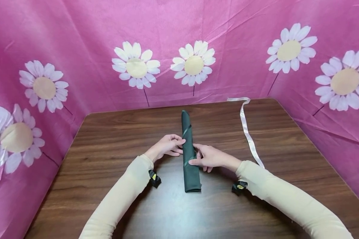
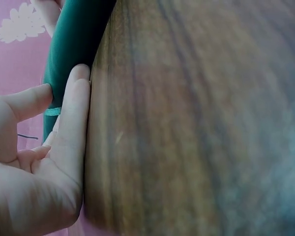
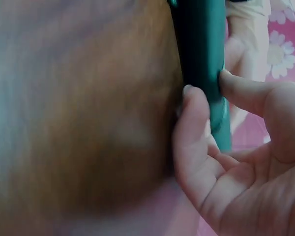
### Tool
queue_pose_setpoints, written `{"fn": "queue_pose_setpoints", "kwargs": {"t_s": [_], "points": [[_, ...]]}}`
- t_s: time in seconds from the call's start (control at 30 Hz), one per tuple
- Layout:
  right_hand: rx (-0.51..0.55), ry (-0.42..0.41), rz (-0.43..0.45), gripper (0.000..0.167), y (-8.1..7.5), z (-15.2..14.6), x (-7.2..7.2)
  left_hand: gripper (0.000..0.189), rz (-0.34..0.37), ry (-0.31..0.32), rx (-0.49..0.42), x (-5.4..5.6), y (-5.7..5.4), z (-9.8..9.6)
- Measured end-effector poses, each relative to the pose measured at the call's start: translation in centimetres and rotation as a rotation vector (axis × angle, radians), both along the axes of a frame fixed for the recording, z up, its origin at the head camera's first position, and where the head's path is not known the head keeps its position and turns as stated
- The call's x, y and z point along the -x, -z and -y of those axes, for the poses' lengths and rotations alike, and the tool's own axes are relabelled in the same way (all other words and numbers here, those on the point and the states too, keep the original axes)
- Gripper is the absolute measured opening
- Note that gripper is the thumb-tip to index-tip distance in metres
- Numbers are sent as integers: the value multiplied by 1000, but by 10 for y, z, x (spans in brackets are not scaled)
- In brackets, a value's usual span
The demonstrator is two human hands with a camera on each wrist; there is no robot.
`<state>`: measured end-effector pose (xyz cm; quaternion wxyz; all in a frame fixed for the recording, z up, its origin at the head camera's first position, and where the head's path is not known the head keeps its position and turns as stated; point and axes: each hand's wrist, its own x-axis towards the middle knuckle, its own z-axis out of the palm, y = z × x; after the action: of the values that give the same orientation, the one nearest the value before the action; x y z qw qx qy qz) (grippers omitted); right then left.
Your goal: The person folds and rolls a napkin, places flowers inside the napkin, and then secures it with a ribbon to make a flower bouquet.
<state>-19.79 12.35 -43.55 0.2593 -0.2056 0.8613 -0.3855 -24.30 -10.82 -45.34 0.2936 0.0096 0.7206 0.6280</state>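
Note:
A dark green cloth roll (image 1: 191, 176) lies lengthwise on the wooden table, slim and flattened, with shiny diagonal bands across it and a rounded far tip. On its left side, my left hand (image 1: 169, 146) pinches the edge near the middle, thumb on top and fingers low along the side. My right hand (image 1: 209, 156) holds the opposite edge slightly nearer to me, its thumb lying over a shiny band. In the left wrist view, the thumb and fingertips meet the green roll (image 2: 71, 44). The right wrist view has the roll (image 3: 204, 44) between thumb and index finger.
A white ribbon (image 1: 247, 132) trails from the table's back edge toward my right forearm, which covers its near end. The wooden table (image 1: 122, 129) is bordered by pink cloth (image 1: 167, 20) printed with white daisies at the back and sides.

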Motion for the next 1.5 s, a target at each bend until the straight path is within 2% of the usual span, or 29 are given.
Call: {"fn": "queue_pose_setpoints", "kwargs": {"t_s": [0.1, 0.2, 0.37, 0.47, 0.53, 0.6, 0.77, 0.9, 1.03, 1.2, 1.5], "points": [[16, 0, -33, 74, -8, -16, 11, 31, 11, 1, -8, 1, 1, -2], [2, 56, -143, 58, -16, -43, 27, 28, 16, 0, -10, 2, 4, -2], [-24, 259, -314, 36, -23, -103, 54, 26, 5, -6, -15, 2, 5, 0], [-50, 371, -372, 33, -20, -141, 62, 25, 16, -7, -17, 1, 6, -1], [-46, 426, -381, 33, -17, -162, 65, 25, 14, -7, -19, 1, 6, -2], [-23, 457, -376, 33, -12, -180, 68, 24, 13, -8, -16, 1, 7, -2], [96, 468, -263, 39, 5, -207, 75, 25, 1, -9, -15, 1, 7, -1], [178, 476, -149, 48, 19, -218, 77, 27, -2, 3, -20, 0, 7, -2], [228, 470, -74, 55, 25, -219, 78, 26, 3, 10, -19, -1, 7, -2], [187, 449, -68, 53, 23, -214, 81, 26, 9, 8, -14, -3, 7, -1], [129, 465, -93, 46, 19, -207, 86, 26, -11, -1, -14, -1, 3, 0]]}}
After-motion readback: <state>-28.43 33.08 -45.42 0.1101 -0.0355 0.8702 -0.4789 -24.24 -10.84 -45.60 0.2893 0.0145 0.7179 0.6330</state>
